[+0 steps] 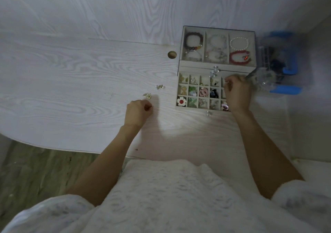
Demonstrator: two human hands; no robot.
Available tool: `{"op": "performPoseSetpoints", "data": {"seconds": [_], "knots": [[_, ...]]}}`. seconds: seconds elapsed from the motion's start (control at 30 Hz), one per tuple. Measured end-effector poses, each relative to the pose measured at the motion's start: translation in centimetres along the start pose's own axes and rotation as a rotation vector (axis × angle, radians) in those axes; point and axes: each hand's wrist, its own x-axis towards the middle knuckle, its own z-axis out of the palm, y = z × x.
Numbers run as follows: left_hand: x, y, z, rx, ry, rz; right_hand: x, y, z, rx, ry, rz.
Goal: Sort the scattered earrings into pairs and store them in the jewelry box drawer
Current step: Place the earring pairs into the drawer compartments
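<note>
A beige jewelry box (180,66) stands at the right of the white desk, its drawer (177,96) pulled out, with many small compartments holding earrings. My right hand (237,93) hovers over the drawer's right end, its fingertips pinching a small earring (227,82). My left hand (138,111) rests on the desk left of the drawer and pinches a small earring (151,106). A gold earring pair (147,95) and a pale, pearl-like earring pair (160,87) lie loose on the desk just beyond my left hand.
The box's top tray holds several bracelets (194,43) under a clear lid. A blue and clear organizer (279,67) stands right of the box. A round cable hole (172,54) sits in the desk (71,82) near the wall. The desk's front edge curves at the left.
</note>
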Motion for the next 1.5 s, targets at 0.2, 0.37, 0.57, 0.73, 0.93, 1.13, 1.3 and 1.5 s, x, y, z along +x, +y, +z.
{"op": "performPoseSetpoints", "data": {"seconds": [0.2, 0.37, 0.57, 0.73, 0.93, 1.13, 1.3, 1.5], "knots": [[0.1, -0.1, -0.1, -0.074, -0.019, -0.021, 0.3, 0.5, 0.8, 0.031, -0.023, 0.05], [-0.2, 1.1, -0.6, -0.161, 0.015, 0.082, -2.0, 1.8, -0.5, 0.078, -0.001, 0.006], [1.2, 10.4, 1.5, -0.252, -0.019, 0.567, -6.0, 3.4, -0.5, -0.041, -0.148, -0.003], [4.1, 17.6, 5.7, -0.043, -0.243, 0.657, -7.4, 4.0, -0.6, 0.006, -0.12, 0.044], [5.9, 20.6, 8.8, 0.294, -0.366, 0.626, -7.6, 4.2, -0.8, 0.059, -0.12, 0.056], [6.3, 21.1, 9.7, 0.189, -0.376, 0.613, -7.5, 4.2, -0.9, 0.087, -0.152, 0.07], [5.7, 20.5, 9.1, 0.203, -0.351, 0.628, -7.8, 4.1, -1.0, -0.008, -0.138, 0.074], [3.1, 14.6, 3.8, 0.158, -0.166, 0.764, -8.1, 0.6, -1.2, -0.052, -0.009, -0.038]]}}
